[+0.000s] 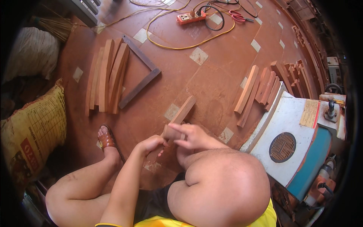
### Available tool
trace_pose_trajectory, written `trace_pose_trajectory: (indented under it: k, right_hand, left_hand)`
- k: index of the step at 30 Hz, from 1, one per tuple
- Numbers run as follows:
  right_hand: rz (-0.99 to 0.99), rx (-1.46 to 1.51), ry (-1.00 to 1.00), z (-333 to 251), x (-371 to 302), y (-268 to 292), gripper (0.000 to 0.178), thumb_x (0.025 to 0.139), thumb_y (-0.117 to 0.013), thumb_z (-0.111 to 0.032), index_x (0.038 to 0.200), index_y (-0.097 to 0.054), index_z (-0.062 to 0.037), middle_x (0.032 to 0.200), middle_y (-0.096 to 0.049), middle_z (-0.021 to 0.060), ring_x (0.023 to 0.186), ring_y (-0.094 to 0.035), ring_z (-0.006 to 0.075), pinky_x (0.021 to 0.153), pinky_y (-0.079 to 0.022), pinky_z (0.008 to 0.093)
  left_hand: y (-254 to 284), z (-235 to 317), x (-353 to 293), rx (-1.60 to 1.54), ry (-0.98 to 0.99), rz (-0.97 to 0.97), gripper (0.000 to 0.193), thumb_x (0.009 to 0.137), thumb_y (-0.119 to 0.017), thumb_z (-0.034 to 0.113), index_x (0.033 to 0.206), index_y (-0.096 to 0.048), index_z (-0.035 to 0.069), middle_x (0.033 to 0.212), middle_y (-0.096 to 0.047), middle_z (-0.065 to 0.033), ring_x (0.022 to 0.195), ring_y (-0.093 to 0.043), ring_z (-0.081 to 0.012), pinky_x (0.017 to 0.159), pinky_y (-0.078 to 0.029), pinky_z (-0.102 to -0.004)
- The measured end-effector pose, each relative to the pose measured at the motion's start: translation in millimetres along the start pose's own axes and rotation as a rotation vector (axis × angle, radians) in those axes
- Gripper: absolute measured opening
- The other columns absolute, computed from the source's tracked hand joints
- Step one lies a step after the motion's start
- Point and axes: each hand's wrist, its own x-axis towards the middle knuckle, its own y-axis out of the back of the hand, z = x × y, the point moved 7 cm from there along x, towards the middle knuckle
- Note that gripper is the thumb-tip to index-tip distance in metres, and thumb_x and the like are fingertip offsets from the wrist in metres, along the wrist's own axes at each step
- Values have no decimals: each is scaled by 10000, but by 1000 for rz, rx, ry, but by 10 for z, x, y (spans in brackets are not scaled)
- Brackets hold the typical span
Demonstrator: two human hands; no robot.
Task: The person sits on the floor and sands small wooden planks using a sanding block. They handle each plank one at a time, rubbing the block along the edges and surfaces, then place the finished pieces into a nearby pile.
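Note:
A short reddish-brown wooden bar (pixel 184 108) slants away from me between my legs, its far end over the floor. My left hand (pixel 152 144) is closed at the bar's near end, fingers curled. Across the bar, my right hand (pixel 191 136) presses on a tan, flat-looking piece (pixel 172 133), its index finger stretched over the top. That piece is partly covered by my fingers, and whether it is sandpaper or wood I cannot tell. The bar's underside and near end are hidden by my hands.
Long wooden bars (pixel 104 75) lie at the left beside a dark L-shaped frame (pixel 145 77). More bars (pixel 247 90) lie at right, near a white and teal machine (pixel 298 132). An orange power strip (pixel 191 17) with looped cords lies ahead; a yellow sack (pixel 41 117) stands left.

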Motion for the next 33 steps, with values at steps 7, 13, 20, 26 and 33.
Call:
trace_pose_trajectory:
  k: [7,13,20,26,33]
  right_hand:
    - [576,12,-113,515,-55,395,722,877,-838,-239,1529,-582,-65,1198,-768,236,1056,-772,383,917,-628,446]
    - [302,87,-38,290,-84,168,711,868,-839,-220,1521,-601,-68,1218,-765,238,1094,-772,365,920,-631,430]
    - [256,91,53,42,-103,14,745,874,-847,-240,1548,-579,-72,1305,-749,220,1205,-736,396,1042,-586,416]
    - [483,146,-184,561,6,332,703,877,-835,-198,1521,-593,-54,1342,-720,256,1196,-744,366,1030,-598,425]
    - [202,114,119,-31,-27,135,721,863,-843,-217,1528,-596,-84,1188,-772,236,1066,-783,352,947,-623,420]
  left_hand:
    - [-132,-162,129,-287,69,-222,245,896,-644,302,990,-616,78,678,-612,-102,528,-605,-231,548,-532,-376]
    - [-280,-244,217,-529,34,-539,325,895,-622,340,1081,-577,78,688,-569,-90,539,-570,-227,538,-486,-372]
    - [-402,-240,168,-684,8,-762,327,922,-606,372,1098,-577,98,712,-525,-72,566,-529,-215,549,-457,-350]
    - [-478,-186,87,-760,71,-778,342,905,-609,361,1113,-559,94,698,-532,-63,549,-540,-209,551,-453,-359]
    - [-371,-352,241,-658,10,-700,320,913,-611,368,1091,-579,105,707,-524,-65,557,-520,-205,563,-465,-365]
